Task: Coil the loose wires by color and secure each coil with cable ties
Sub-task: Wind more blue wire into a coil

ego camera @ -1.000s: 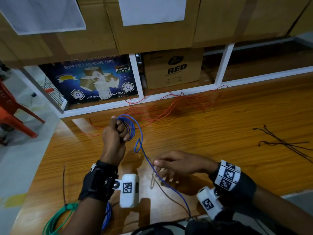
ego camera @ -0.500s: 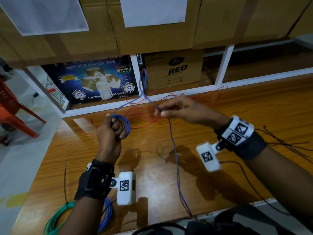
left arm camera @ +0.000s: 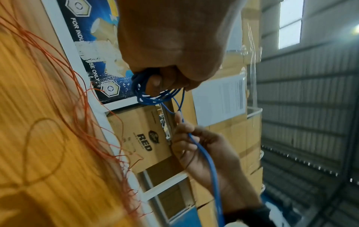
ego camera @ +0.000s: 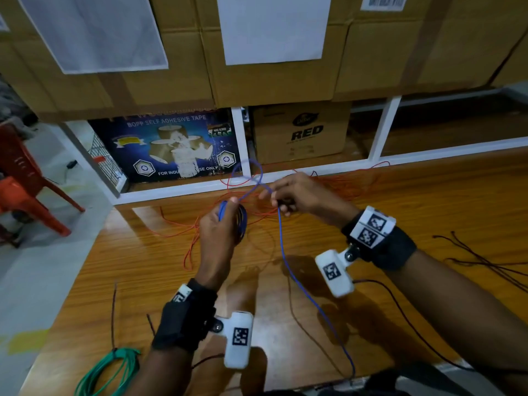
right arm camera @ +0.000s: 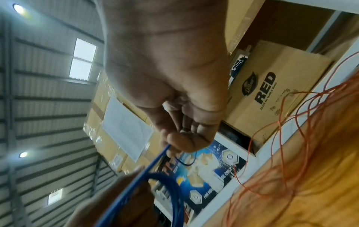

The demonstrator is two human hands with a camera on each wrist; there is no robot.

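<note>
Blue wire [ego camera: 285, 261] coil gripped left [ego camera: 220, 224], strand pinched right [ego camera: 297, 195]; risks snagging red wires [ego camera: 337, 184], slipping loose.

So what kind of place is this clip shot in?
Probably a warehouse or stockroom: stacked cardboard cartons above white shelving, a corrugated metal roof, and a wooden worktable strewn with wires.

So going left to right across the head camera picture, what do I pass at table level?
Red plastic chair → green wire coil → left hand holding the blue wire coil → right hand pinching the blue wire's loose run → dark wires at the far right.
</note>
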